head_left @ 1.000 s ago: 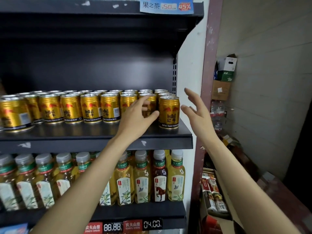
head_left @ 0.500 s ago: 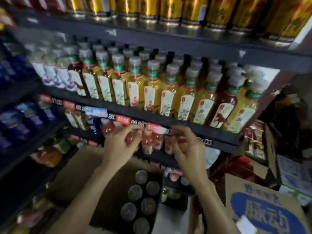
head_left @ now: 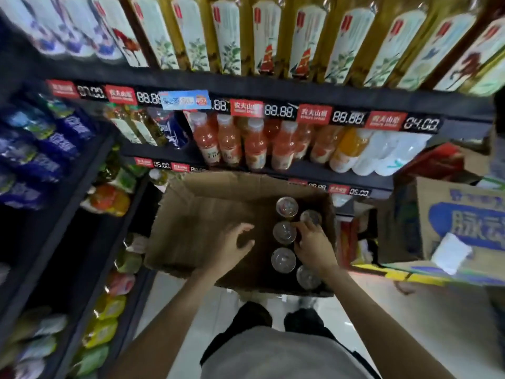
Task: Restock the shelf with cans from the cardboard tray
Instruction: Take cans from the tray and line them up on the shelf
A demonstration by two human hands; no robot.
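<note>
Head view looks down into the brown cardboard tray [head_left: 196,214] at frame centre, where five silver-topped cans [head_left: 283,260] cluster in its right half. The right hand [head_left: 314,246] has its fingers [head_left: 302,227] curled onto can tops; whether one is gripped yet, I cannot tell. The left hand [head_left: 232,248] hovers half-open, holding nothing. Best to grip each can by its body before lifting.

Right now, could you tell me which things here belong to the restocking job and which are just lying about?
Part of the job:
- cardboard tray
- cans standing in it
- left hand and right hand, reaching in

Just lying about:
- blue-printed box
- orange drink bottles on the shelf
- tea bottles above
</note>
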